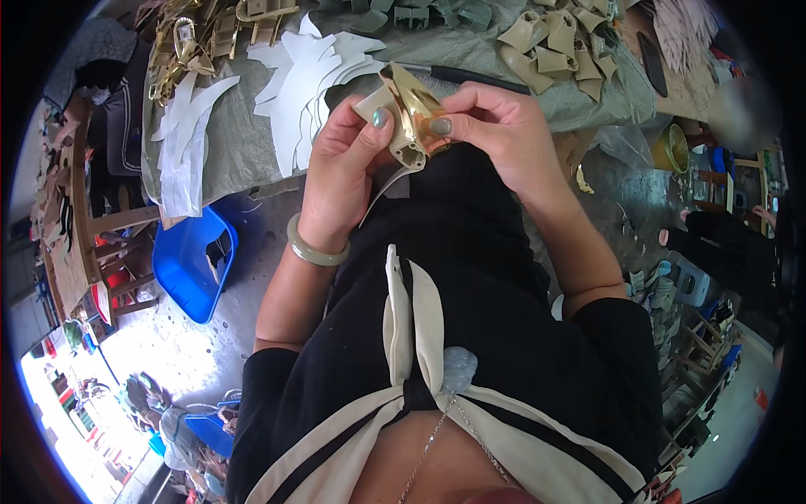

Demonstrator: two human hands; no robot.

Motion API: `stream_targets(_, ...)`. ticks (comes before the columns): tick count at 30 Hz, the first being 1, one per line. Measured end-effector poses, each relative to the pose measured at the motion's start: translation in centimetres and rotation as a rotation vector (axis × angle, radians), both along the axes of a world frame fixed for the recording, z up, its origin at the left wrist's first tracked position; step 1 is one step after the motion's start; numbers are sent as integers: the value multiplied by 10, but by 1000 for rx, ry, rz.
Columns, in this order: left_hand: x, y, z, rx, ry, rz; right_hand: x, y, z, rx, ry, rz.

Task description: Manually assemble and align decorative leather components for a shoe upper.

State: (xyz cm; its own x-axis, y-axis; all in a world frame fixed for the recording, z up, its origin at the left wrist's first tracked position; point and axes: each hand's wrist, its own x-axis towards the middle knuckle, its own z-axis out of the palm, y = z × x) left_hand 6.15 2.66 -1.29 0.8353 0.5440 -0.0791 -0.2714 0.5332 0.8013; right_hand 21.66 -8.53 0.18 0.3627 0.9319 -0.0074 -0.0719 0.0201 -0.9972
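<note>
In front of me, above my lap, a shoe heel point(405, 151) is held up between my two hands, its end with small holes facing down. Shiny gold covering material point(413, 99) lies over part of it, with a paler beige face showing on the left. My left hand point(348, 143) is closed around its left side, thumb on the front. On the right, the thumb and fingers of my right hand point(491, 122) pinch the gold covering. A thin pale strip point(384, 190) hangs below the heel. Just behind my hands lies a black-handled tool point(478, 78).
Stacked white cut pieces point(298, 97) lie on the cloth-covered table point(239, 134). Beige heels point(558, 46) are piled at its right, gold ones point(189, 55) at its left, dark green ones point(420, 15) at the back. A blue bin point(195, 265) stands on the floor at left.
</note>
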Motion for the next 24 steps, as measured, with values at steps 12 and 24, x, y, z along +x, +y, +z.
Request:
stream_targets(12, 6, 9, 10, -27, -3, 60, 14, 21, 20, 37, 394, 84)
stream_targets(24, 47, 12, 18, 17, -98, 54, 110, 52, 40, 29, -105, 105)
